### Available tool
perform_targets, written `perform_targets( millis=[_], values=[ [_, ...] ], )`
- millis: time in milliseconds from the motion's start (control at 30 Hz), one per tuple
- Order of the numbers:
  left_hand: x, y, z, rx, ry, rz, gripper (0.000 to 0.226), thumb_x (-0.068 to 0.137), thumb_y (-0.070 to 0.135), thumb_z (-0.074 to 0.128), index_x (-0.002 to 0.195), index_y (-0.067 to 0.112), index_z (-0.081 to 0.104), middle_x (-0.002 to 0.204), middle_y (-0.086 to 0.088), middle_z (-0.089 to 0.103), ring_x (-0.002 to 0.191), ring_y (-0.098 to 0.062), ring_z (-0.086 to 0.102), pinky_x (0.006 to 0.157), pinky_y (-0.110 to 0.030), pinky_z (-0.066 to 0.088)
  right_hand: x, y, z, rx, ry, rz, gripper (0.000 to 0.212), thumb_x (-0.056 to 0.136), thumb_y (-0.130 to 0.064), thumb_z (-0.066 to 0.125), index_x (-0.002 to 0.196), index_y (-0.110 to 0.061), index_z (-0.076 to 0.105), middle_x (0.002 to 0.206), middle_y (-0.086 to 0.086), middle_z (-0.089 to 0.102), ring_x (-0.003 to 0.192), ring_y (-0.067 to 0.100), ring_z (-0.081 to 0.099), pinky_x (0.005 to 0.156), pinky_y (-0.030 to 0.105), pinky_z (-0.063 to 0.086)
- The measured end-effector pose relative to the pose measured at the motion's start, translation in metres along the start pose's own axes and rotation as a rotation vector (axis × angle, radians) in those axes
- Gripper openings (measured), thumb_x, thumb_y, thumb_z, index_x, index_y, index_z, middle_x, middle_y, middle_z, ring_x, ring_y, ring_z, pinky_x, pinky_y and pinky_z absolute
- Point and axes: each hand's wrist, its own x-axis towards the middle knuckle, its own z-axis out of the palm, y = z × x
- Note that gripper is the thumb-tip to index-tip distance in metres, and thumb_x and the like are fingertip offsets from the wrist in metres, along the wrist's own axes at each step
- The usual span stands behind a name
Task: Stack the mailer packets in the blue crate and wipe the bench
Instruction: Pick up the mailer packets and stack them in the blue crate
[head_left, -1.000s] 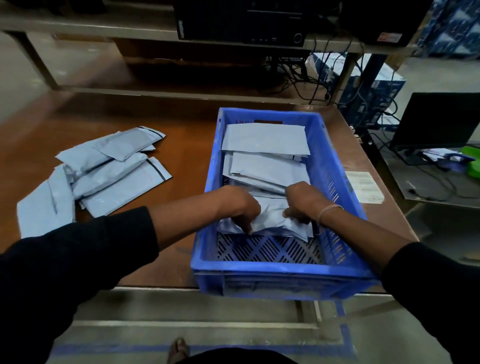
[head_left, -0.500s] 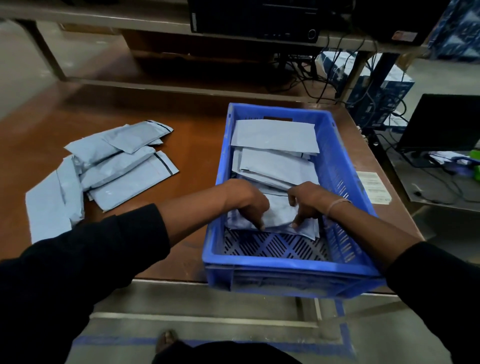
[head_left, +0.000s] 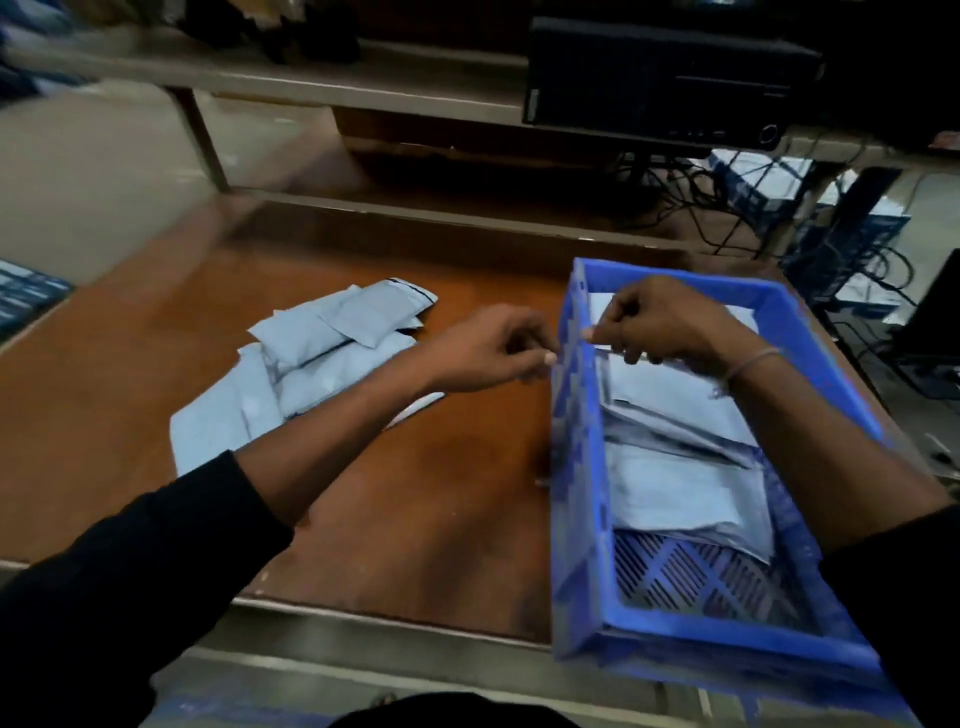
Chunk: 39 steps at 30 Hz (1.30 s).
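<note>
The blue crate (head_left: 577, 467) stands at the right end of the brown bench (head_left: 441, 499). Several grey mailer packets (head_left: 675, 493) lie overlapped inside it, and its perforated floor shows at the near end. A loose heap of grey mailer packets (head_left: 322, 358) lies on the bench to the left of the crate. My left hand (head_left: 493, 348) hovers just outside the crate's left wall, fingers loosely curled, holding nothing. My right hand (head_left: 665, 322) is above the crate's far end, fingers bent, also holding nothing. The picture is blurred by motion.
A raised rail (head_left: 415, 213) runs along the bench's back edge. Behind it, a black computer case (head_left: 670, 78) sits on a shelf, with tangled cables (head_left: 696, 208) beneath. Blue-and-white boxes (head_left: 847, 228) stand at the far right. The bench's near edge (head_left: 363, 618) drops to the floor.
Both hands have come up out of the crate's near end. The left is now outside the left wall and the right is over the far end. The view has swung left.
</note>
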Motion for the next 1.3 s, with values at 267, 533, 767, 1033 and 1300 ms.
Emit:
perform_targets(
  millis=[267,533,767,1033,1300],
  values=[
    [-0.074,-0.125,-0.062,-0.028,0.152,-0.367,0.014,0.100,0.020,0.063,0.111,0.012,0.067,0.092,0.000,0.076,0.078,-0.014,0.075,0.070,-0.032,0.062,0.091,-0.096,0.104,0.191,-0.181,0.047,0.026,0.088,-0.032,0.075,0.084,-0.007,0.070,0.075,0.008,0.071,0.061,0.014,0.061,0.050,0.022,0.041],
    [-0.113,-0.171,-0.094,-0.155,0.220,-0.479,0.012,0.097,0.007,0.060,0.106,0.008,0.068,0.085,-0.004,0.078,0.077,-0.025,0.075,0.066,-0.031,0.060,0.185,-0.133,0.214,0.526,-0.148,0.188,0.028,0.088,-0.005,0.065,0.066,-0.019,0.055,0.065,0.000,0.053,0.064,0.020,0.052,0.059,0.030,0.051],
    [-0.121,-0.188,-0.121,-0.238,0.273,-0.489,0.011,0.100,0.015,0.060,0.107,0.014,0.068,0.089,-0.002,0.078,0.077,-0.018,0.074,0.066,-0.027,0.058,0.233,-0.138,0.253,0.618,-0.113,0.317,0.008,0.088,-0.005,0.066,0.086,-0.013,0.064,0.089,0.008,0.065,0.075,0.019,0.060,0.076,0.034,0.054],
    [-0.109,-0.205,-0.131,-0.328,0.399,-0.533,0.017,0.098,0.008,0.056,0.106,0.015,0.070,0.090,-0.002,0.078,0.074,-0.016,0.072,0.066,-0.030,0.057,0.252,-0.120,0.276,0.895,0.009,0.552,0.024,0.062,-0.006,0.089,0.081,-0.007,0.073,0.096,0.010,0.074,0.086,0.034,0.072,0.081,0.050,0.061],
    [-0.090,-0.234,-0.138,-0.263,0.713,-0.558,0.011,0.092,0.024,0.064,0.100,0.032,0.064,0.096,0.004,0.071,0.087,-0.012,0.066,0.078,-0.033,0.054,0.232,-0.133,0.236,1.024,-0.168,0.536,0.018,0.087,0.011,0.064,0.081,-0.005,0.063,0.054,0.004,0.068,0.041,0.013,0.064,0.033,0.017,0.039]
  ],
)
